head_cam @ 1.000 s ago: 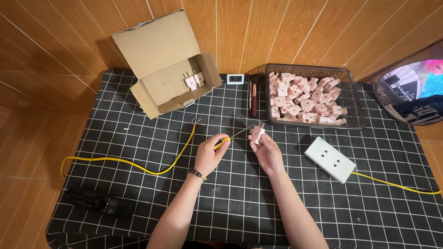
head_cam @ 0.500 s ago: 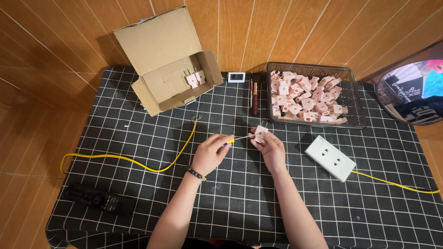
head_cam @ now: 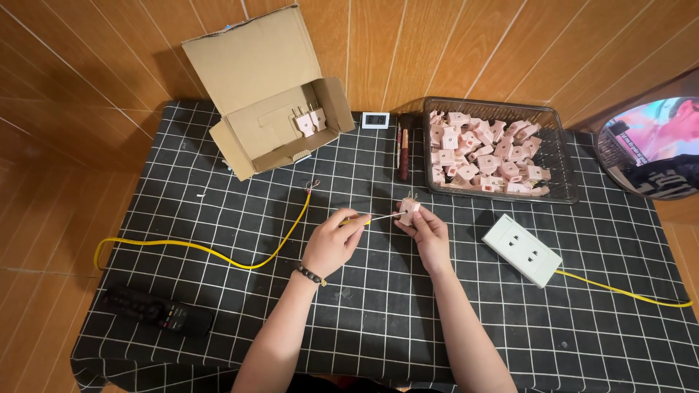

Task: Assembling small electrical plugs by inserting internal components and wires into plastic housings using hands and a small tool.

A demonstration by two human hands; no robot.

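— While the right hand [head_cam: 429, 234] pinches the small pink plug [head_cam: 409, 209] with its prongs up, near the middle of the counter [head_cam: 218, 342], what is the left hand [head_cam: 331, 244] doing?

— It is closed around a thin screwdriver [head_cam: 375, 219] with a yellow handle, the tip laid level against the plug's side, so one hand steadies the piece while the other works it.

— And around them?

— A wire basket [head_cam: 561, 156] of matching pink plugs sits at the far right corner, within reach. An open cardboard box [head_cam: 266, 109] holding two plugs stands at the far left. A white socket block [head_cam: 522, 249] on a yellow cable [head_cam: 218, 255] lies right of the hands; a dark remote [head_cam: 156, 311] rests near the left front edge.

— The surface?

— Black cloth with a white grid, on a wooden plank floor [head_cam: 44, 182].
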